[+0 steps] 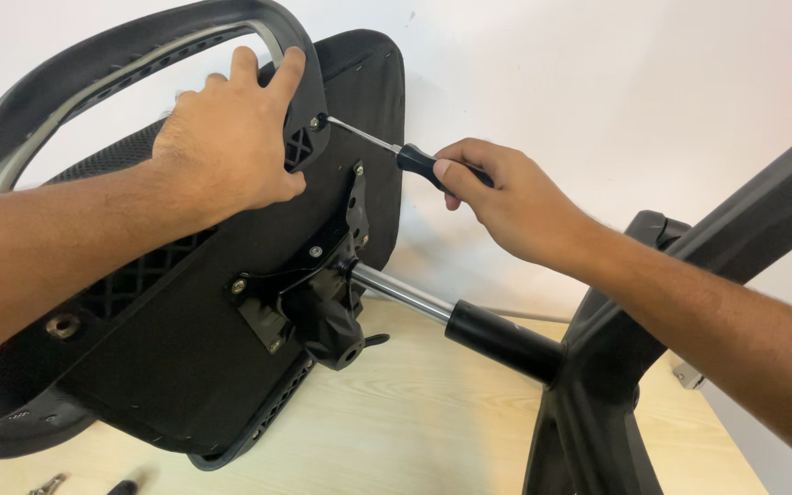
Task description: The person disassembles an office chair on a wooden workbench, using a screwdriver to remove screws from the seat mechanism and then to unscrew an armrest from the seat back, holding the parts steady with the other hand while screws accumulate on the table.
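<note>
White wall filled the background, and a pale wooden bench (433,412) carried an office chair (194,348) lying on its side with the underside of its seat turned toward the camera. At the middle of the scene the right hand (506,197) had its grip closed around the black handle of a screwdriver (396,151), whose thin metal shaft ran up and to the left until the tip met a screw (315,120) in the armrest bracket. The left hand (231,137) had its grip wrapped over the base of that black armrest (130,50), fingers curled across the top edge and thumb pressed against the bracket just beside the screw. Below the hands, the tilt mechanism (323,312) sat bolted to the seat's underside, and from it the chrome gas cylinder (405,293) slanted down to the right into its black sleeve. That sleeve joined the star base (598,385), whose legs rose past the right forearm. Small tools lay at the bench's lower left edge, too cropped to identify.
</note>
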